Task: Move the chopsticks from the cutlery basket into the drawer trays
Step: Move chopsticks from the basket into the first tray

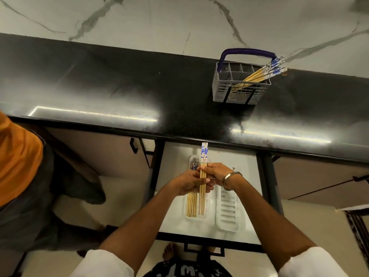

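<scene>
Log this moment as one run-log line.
both hands grip chopstick bundle over left tray | right tray bare | more chopsticks in cutlery basket

Glossy black countertop (119,86) bearing grey cutlery basket (239,90), open drawer (245,170) below holding two white trays (227,214)

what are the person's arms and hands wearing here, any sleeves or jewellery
Both forearms are bare, with white sleeves pushed up near the elbows: the left sleeve and the right sleeve. The right hand has a plain silver-coloured metal bangle at the wrist. The left hand shows no ring, watch or band.
</scene>
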